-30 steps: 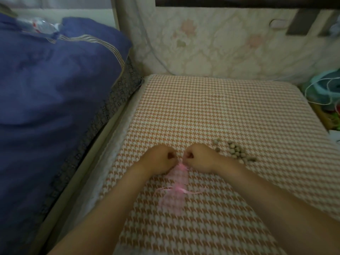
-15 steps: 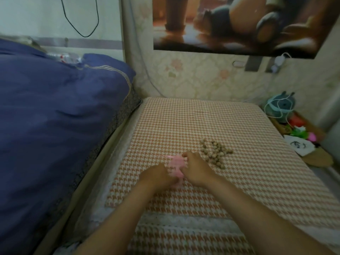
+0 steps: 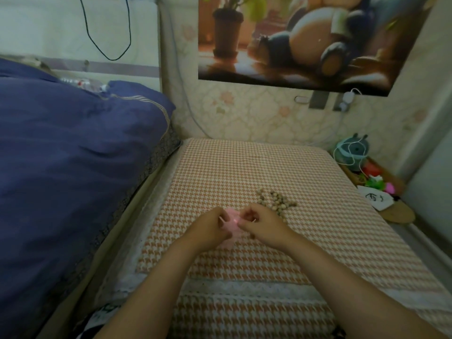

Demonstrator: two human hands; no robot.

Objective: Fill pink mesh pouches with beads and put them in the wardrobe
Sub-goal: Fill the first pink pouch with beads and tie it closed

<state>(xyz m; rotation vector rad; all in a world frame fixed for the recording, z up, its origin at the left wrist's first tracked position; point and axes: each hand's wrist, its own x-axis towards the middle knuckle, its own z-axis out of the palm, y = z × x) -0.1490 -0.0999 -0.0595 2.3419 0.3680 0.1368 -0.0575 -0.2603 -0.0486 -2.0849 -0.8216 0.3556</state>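
We see the small pink mesh drawstring pouch (image 3: 231, 225) pinched at its mouth between the left hand (image 3: 210, 228) and the right hand (image 3: 263, 223), each grip closed on pouch fabric or ribbon, low over the orange-and-white houndstooth cushion (image 3: 244, 172). The loose pile of round tan wooden beads (image 3: 276, 200) lies just beyond the right hand, so we judge filling barely begun; whether any bead is inside we cannot tell. Closing and the wardrobe step remain. The pouch's long axis runs away from us, mouth at the far end.
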